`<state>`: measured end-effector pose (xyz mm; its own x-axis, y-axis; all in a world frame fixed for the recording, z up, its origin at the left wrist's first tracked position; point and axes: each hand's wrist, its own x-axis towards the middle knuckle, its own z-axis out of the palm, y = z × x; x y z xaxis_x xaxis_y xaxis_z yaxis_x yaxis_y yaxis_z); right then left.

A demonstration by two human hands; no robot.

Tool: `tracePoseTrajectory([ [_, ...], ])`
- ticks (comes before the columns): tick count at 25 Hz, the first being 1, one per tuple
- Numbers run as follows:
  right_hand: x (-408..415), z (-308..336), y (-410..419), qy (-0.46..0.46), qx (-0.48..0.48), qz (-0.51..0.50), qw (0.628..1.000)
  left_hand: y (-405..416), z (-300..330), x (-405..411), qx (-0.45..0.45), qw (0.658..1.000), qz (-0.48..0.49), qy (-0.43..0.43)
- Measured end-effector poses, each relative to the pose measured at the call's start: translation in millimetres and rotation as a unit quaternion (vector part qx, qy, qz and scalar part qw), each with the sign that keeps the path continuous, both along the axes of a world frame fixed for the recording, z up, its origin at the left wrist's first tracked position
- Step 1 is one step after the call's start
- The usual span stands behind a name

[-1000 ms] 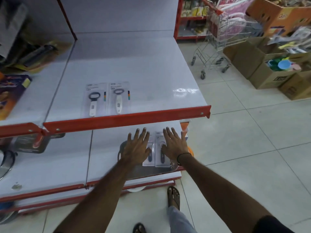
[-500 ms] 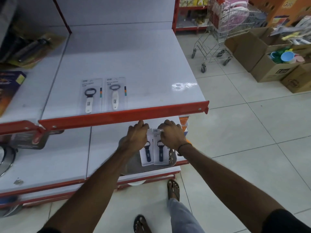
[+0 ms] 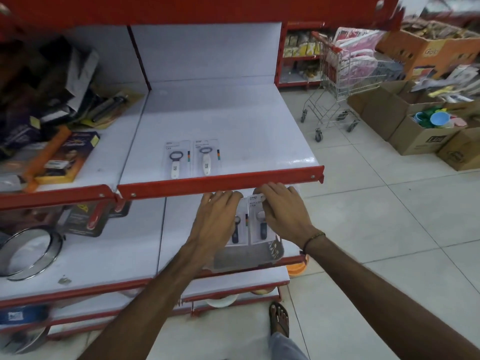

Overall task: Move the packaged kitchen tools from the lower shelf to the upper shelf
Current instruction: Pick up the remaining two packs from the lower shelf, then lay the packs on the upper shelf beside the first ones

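Two carded kitchen tools with white handles [image 3: 177, 159] [image 3: 207, 157] lie side by side near the front of the white upper shelf [image 3: 246, 131]. Below its red front lip, my left hand [image 3: 213, 222] grips a carded tool with a dark handle [image 3: 237, 231], and my right hand [image 3: 281, 211] grips a second one [image 3: 259, 227]. Both packs are lifted just above the lower shelf [image 3: 181, 237], their tops close under the red lip. My fingers hide the packs' upper parts.
A grey tray [image 3: 246, 255] lies on the lower shelf under the packs. A metal ring [image 3: 28, 252] and dark carded items [image 3: 85, 219] sit to the left. Boxes clutter the upper shelf's left bay [image 3: 59, 157]. A shopping trolley [image 3: 337, 79] and cardboard boxes [image 3: 415, 136] stand on the tiled floor right.
My hands went from flat on the two packs to closed on them, and have lifted them up toward the upper shelf's red lip. The camera tilted upward.
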<state>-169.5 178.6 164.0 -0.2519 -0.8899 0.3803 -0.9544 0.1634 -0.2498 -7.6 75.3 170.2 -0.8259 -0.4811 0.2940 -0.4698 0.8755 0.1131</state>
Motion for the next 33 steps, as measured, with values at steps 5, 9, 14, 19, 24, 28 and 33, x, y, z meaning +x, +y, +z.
tracePoseTrajectory([
  [5,-10.8,97.0,-21.4,-0.050,-0.108,0.015,0.993,-25.6,102.8,-16.4,0.030,0.987,0.032,0.155],
  [9,-41.2,149.8,-59.8,-0.076,-0.120,-0.013,0.990,-82.8,149.2,-54.1,0.048,0.984,0.077,0.152],
  [14,-91.2,163.2,-107.6,-0.096,-0.033,-0.067,0.993,-124.5,162.7,-104.8,0.126,0.982,0.089,0.111],
  [19,-119.1,134.4,-142.6,-0.108,0.049,-0.074,0.990,-140.6,130.5,-134.8,0.137,0.984,0.100,0.052],
  [24,-125.7,103.5,-153.3,-0.097,0.094,-0.061,0.989,-140.4,88.7,-142.4,0.162,0.982,0.093,0.023],
  [28,-126.6,85.7,-151.4,-0.033,0.119,-0.078,0.989,-143.2,75.3,-141.9,0.138,0.987,0.076,0.006],
  [33,-117.3,89.2,-145.0,-0.001,0.184,-0.068,0.981,-157.4,92.5,-104.5,0.226,0.971,0.043,-0.061],
])
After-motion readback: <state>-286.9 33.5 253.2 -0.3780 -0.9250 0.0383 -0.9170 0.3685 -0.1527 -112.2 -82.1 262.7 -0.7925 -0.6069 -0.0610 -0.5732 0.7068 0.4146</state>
